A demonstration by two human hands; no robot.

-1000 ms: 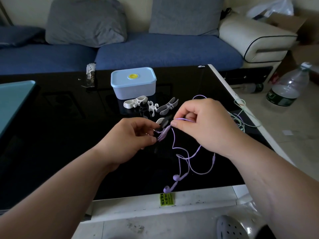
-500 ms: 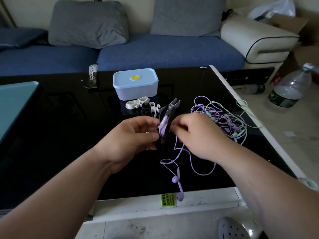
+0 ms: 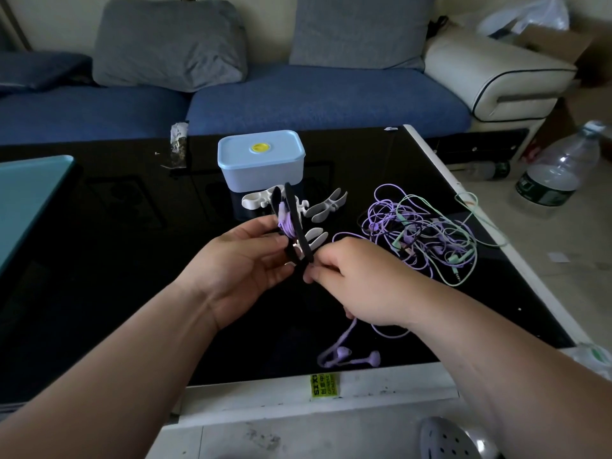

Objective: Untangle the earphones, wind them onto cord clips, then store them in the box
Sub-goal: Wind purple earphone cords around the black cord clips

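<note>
Clip [image 3: 302, 235] lifted: left hand [image 3: 245, 260] grips it, right hand [image 3: 361, 286] pinches cord [image 3: 342, 337]; black table [image 3: 99, 260], sofa [image 3: 314, 101].

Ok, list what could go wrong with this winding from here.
1. The earbuds lie near the table's front edge; a tug on the cord by the right hand could pull them over it.
2. The tangle sits close by on the right; slack might catch in it.
3. The box is lidded, and the left hand holds the clip while the right pinches cord; freeing a hand may let the turns loosen.
</note>
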